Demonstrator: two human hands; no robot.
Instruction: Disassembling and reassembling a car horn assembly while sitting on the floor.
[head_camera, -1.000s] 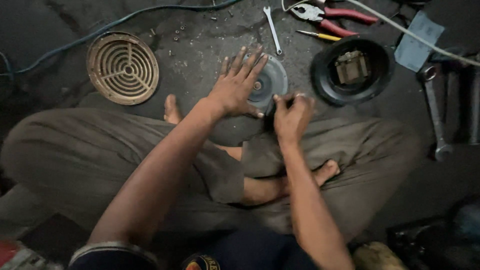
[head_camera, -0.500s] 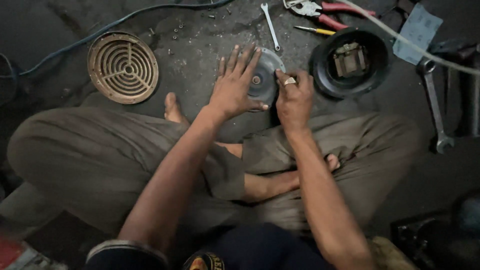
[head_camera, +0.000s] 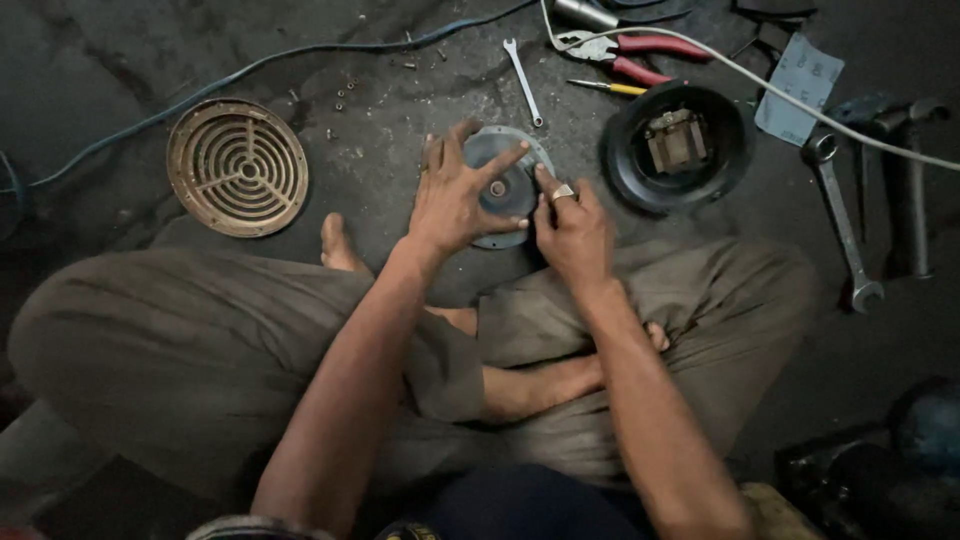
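Left hand (head_camera: 455, 195) splayed flat on grey disc (head_camera: 505, 187) on the floor, steadying it; right hand (head_camera: 570, 230) pinches the disc's edge, fingers together. Black housing (head_camera: 675, 150) near.

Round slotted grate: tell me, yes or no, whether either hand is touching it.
No. The round slotted grate lies apart on the floor, while the left hand and right hand rest on the grey metal disc.

Round grey metal disc (head_camera: 508, 185) with central hub, lying flat on dark floor, partly covered
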